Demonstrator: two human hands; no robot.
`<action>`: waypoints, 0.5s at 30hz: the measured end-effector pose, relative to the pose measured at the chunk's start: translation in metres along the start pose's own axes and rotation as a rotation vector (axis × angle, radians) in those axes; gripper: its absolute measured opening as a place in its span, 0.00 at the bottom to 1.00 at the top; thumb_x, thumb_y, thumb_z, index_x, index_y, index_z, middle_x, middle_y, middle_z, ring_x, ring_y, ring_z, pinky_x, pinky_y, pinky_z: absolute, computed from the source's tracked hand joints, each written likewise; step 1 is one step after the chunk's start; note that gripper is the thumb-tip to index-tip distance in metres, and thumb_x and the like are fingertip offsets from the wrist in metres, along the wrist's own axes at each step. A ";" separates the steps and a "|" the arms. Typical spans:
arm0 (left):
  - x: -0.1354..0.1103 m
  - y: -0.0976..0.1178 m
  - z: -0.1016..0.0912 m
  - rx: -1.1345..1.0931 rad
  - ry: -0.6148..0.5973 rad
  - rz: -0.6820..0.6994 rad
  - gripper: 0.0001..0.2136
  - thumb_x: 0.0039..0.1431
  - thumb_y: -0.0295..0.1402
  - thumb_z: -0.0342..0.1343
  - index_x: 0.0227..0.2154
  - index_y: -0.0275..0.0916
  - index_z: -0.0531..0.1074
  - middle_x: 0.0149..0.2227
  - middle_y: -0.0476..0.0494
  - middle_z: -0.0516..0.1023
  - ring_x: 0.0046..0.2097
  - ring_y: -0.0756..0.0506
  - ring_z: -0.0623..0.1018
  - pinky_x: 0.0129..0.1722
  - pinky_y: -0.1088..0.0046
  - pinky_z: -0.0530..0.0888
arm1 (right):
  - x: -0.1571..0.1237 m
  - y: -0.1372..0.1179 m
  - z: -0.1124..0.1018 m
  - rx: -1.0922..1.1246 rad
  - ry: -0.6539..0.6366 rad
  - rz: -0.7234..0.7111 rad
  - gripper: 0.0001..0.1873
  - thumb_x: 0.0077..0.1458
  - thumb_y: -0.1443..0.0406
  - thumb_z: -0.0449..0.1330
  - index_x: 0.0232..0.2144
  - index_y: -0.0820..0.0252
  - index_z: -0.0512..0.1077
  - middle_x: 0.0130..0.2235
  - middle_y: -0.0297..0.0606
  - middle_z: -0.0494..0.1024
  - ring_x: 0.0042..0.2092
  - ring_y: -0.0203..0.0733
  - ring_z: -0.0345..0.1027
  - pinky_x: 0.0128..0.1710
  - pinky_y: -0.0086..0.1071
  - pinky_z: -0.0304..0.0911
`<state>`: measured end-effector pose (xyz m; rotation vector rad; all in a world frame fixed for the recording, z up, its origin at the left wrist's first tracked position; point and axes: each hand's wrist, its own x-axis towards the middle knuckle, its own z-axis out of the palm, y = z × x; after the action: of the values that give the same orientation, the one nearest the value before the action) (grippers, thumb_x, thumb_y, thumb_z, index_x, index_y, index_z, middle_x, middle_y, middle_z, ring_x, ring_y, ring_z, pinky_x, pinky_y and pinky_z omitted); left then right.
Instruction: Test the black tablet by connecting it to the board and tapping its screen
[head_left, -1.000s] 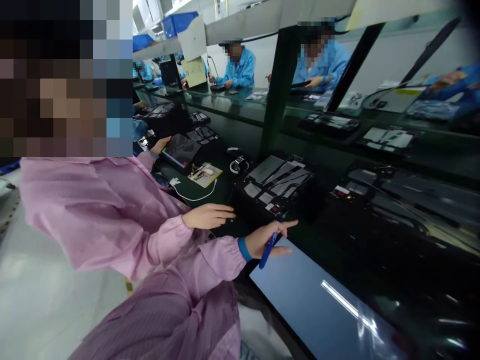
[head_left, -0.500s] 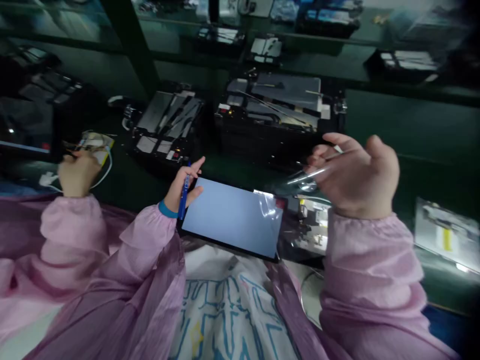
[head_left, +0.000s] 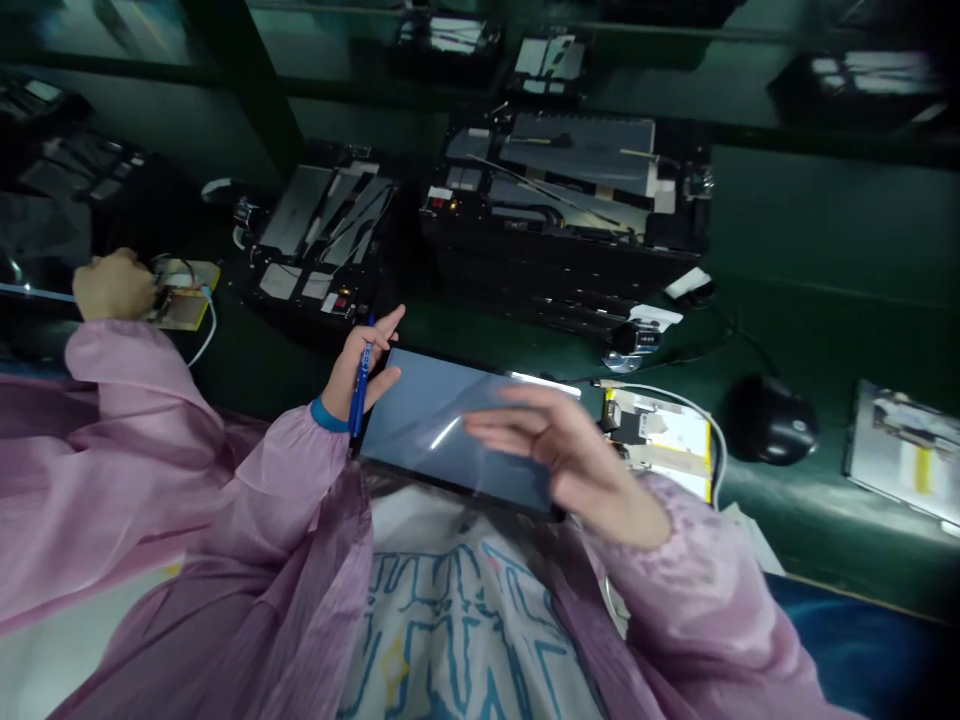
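A dark tablet (head_left: 420, 420) lies screen-up at the near edge of the green bench. My left hand (head_left: 367, 365) rests at its left edge, holding a blue pen (head_left: 359, 390) against the palm with the forefinger and thumb stretched out. A blue band shows at that wrist. My right hand (head_left: 555, 450) hovers over the right half of the screen, palm down. Its fingers are stretched toward the left and smeared by motion, and I see nothing in them.
Two black fixtures with opened devices (head_left: 322, 240) (head_left: 570, 190) stand behind the tablet. To the right lie a yellow-edged board (head_left: 667, 440) with a white cable, a black mouse (head_left: 772, 420) and a silver part (head_left: 900, 450). A co-worker's hand (head_left: 112, 285) rests at far left.
My right hand, raised with a clear film half a second ago, has dropped over the tablet's screen. My view has swung from the co-worker down to the bench. The left hand stays put.
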<state>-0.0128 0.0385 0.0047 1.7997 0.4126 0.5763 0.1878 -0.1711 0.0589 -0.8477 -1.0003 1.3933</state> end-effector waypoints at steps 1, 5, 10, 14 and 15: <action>0.000 0.000 0.000 -0.003 0.002 -0.001 0.15 0.57 0.39 0.58 0.38 0.42 0.58 0.64 0.28 0.56 0.66 0.37 0.57 0.62 0.44 0.55 | -0.003 0.003 0.009 -0.035 -0.092 -0.022 0.33 0.61 0.52 0.54 0.62 0.53 0.46 0.62 0.49 0.58 0.62 0.47 0.55 0.59 0.48 0.56; 0.003 0.002 0.001 -0.009 0.006 0.002 0.15 0.57 0.40 0.58 0.38 0.41 0.58 0.64 0.29 0.57 0.65 0.37 0.58 0.62 0.44 0.56 | -0.008 0.011 0.037 -0.185 -0.324 -0.103 0.43 0.58 0.51 0.57 0.64 0.63 0.41 0.66 0.56 0.45 0.66 0.47 0.42 0.64 0.44 0.46; 0.005 0.005 0.002 -0.019 0.010 0.007 0.14 0.57 0.39 0.58 0.38 0.41 0.58 0.63 0.30 0.58 0.65 0.37 0.59 0.62 0.45 0.56 | -0.006 0.010 0.052 -0.114 -0.486 -0.237 0.47 0.57 0.45 0.55 0.63 0.72 0.43 0.64 0.61 0.51 0.66 0.45 0.44 0.64 0.38 0.47; 0.004 0.003 0.002 -0.036 0.013 0.019 0.13 0.57 0.36 0.58 0.38 0.42 0.59 0.63 0.33 0.59 0.65 0.37 0.59 0.62 0.45 0.56 | -0.009 0.006 0.051 -0.224 -0.453 -0.224 0.42 0.58 0.48 0.55 0.62 0.72 0.49 0.63 0.59 0.53 0.66 0.45 0.45 0.63 0.37 0.50; 0.004 0.002 0.001 -0.036 0.012 0.016 0.13 0.57 0.36 0.58 0.38 0.42 0.60 0.63 0.34 0.59 0.65 0.37 0.59 0.62 0.46 0.57 | -0.010 0.006 0.049 -0.304 -0.410 -0.195 0.39 0.58 0.50 0.56 0.61 0.70 0.50 0.63 0.57 0.54 0.65 0.45 0.46 0.63 0.38 0.51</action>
<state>-0.0090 0.0387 0.0071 1.7669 0.3939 0.6021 0.1413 -0.1853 0.0712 -0.6697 -1.5972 1.2895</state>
